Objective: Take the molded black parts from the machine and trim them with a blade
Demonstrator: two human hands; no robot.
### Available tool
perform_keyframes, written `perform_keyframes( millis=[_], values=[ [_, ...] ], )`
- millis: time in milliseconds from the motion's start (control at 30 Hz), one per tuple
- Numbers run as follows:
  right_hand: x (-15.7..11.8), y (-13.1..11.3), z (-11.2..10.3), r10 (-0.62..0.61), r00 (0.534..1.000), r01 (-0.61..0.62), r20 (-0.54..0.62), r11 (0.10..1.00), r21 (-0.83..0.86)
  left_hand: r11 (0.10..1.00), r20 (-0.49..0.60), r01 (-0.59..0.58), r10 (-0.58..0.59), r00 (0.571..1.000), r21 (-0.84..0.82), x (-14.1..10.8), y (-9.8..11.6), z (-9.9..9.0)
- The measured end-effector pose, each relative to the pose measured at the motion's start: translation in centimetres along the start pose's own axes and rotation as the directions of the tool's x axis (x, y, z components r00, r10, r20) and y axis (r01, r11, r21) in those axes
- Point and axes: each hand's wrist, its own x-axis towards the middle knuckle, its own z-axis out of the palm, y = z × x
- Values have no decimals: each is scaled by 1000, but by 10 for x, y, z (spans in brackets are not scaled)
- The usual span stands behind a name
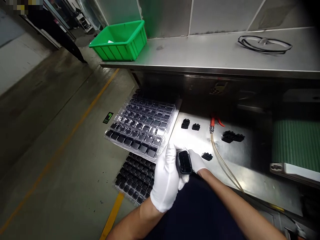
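Both hands wear white gloves and meet near the bottom centre of the head view. My left hand (166, 180) is wrapped round a small black rectangular part (184, 162) with a rounded rim and a dark hollow face. Behind the part is my right hand (197, 161), close to its right side; its fingertips are hidden. Just left of my hands, a clear plastic tray (140, 125) holds rows of black square pieces. Below it lies another tray (136, 176) of black pieces. Small black parts (185, 123) sit on the metal table (195, 141) beyond my hands.
A red air gun (212, 123) with a yellowish hose lies on the table. At the right is a green conveyor belt (297, 143). The upper metal shelf (190, 55) bears a green bin (120, 43) and a coiled black cable (265, 45). A person stands at the upper left.
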Motion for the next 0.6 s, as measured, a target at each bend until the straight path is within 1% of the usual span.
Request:
perform_keyframes(
  millis=[100, 167, 200, 233, 267, 300, 333, 367, 400, 433, 467, 533, 567, 600],
  values=[
    [-30, -1, -24, -37, 996, 48, -76, 988, 148, 999, -9, -10, 11, 1000, 53, 2, 0, 8],
    [-63, -5, -48, -84, 980, 126, -181, 964, 233, 997, 18, -4, 2, 1000, 81, 5, 0, 13],
    [-81, -8, -62, -124, 960, 190, -251, 946, 261, 995, 31, 3, -6, 1000, 98, 6, 0, 15],
    [-99, -11, -76, -190, 920, 291, -344, 917, 272, 993, 39, 18, -23, 999, 114, 8, -1, 16],
    [-116, -16, -91, -286, 858, 415, -426, 876, 247, 991, 42, 36, -42, 998, 129, 9, -1, 18],
    [-132, -21, -105, -413, 777, 544, -475, 820, 177, 988, 44, 51, -58, 997, 145, 10, -1, 20],
    [-144, -25, -117, -552, 676, 669, -489, 737, 93, 985, 51, 54, -63, 997, 166, 11, -1, 22],
    [-153, -29, -128, -670, 575, 764, -469, 645, 15, 981, 64, 39, -52, 997, 192, 12, -2, 25],
    [-159, -33, -137, -763, 491, 828, -420, 559, -48, 976, 75, 14, -31, 997, 218, 13, -2, 27],
    [-163, -36, -144, -827, 430, 866, -363, 491, -94, 971, 91, -11, -11, 996, 238, 13, -2, 29],
    [-164, -39, -149, -866, 397, 882, -304, 451, -134, 968, 109, -26, -1, 994, 249, 14, -1, 32],
    [-162, -43, -156, -901, 390, 881, -189, 425, -208, 965, 131, -8, -28, 991, 263, 15, -1, 37],
    [-161, -45, -158, -906, 400, 870, -140, 424, -253, 963, 134, 19, -57, 989, 270, 15, 0, 39],
    [-159, -47, -159, -903, 420, 854, -92, 428, -297, 958, 136, 44, -85, 987, 282, 16, 0, 41]
  ],
)
